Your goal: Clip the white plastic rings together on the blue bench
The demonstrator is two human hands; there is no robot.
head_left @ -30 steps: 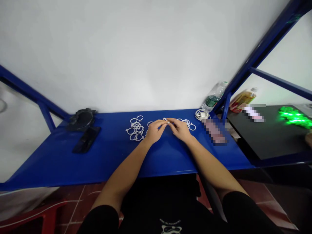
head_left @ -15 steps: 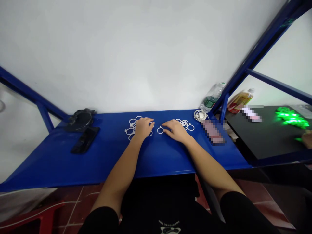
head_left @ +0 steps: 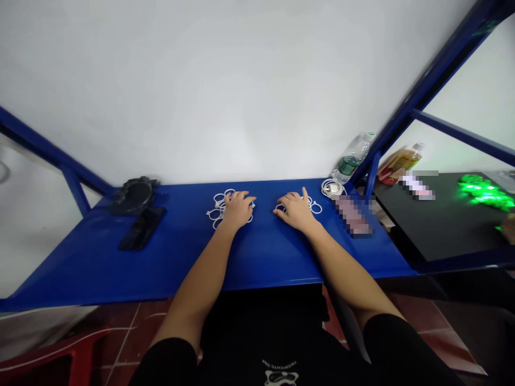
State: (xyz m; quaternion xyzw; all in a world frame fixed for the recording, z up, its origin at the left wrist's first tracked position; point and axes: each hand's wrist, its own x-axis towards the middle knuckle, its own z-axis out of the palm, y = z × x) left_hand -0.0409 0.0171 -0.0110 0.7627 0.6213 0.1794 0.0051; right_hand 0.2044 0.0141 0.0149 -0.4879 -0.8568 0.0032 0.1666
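White ring: since the earlier frame, it seems shifted from the middle to beneath the right hand's fingers.
Right hand: spread wide over the right rings.
Left hand: loosely covers the left rings; whether it grips one, I cannot tell.
Tabletop: two groups lie apart, perhaps so each hand reaches its own side.

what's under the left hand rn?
White rings on the blue table: a cluster shows to the hand's left, with bits at its right edge. Whatever lies directly beneath the palm and fingers is covered, so no full count.
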